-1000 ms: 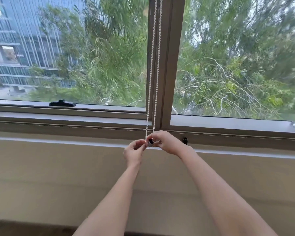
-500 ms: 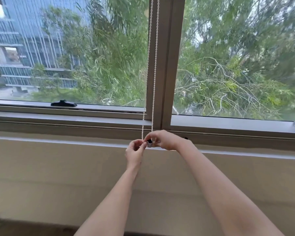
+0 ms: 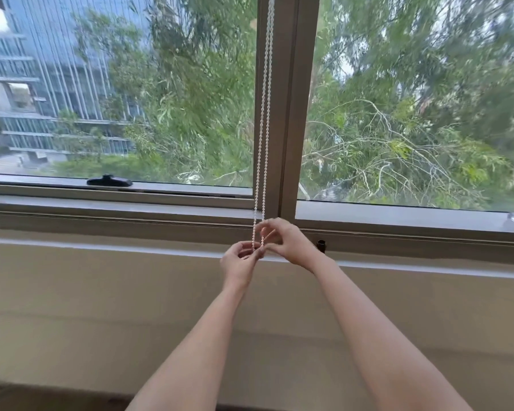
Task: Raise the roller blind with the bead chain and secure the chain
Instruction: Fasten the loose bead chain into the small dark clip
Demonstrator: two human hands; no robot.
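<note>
Bead chain (image 3: pixel 264 120) hangs as two strands down the window frame's centre post (image 3: pixel 291 114), ending at the sill edge. Left hand (image 3: pixel 239 262) pinches its lower end, right hand (image 3: pixel 285 240) pinches the strands just above; black handle (image 3: pixel 109 181) lies on the left sill

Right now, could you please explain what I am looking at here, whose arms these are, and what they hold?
This is one picture from a camera worn on a person's head, looking forward and down, so the two bare arms are the wearer's own. Ahead is a window with trees and a glass building outside. A white bead chain hangs down along the window frame. The left hand and the right hand meet at the chain's lower end and pinch it between their fingers. A small black window handle sits on the sill to the left. The blind itself is out of view.
</note>
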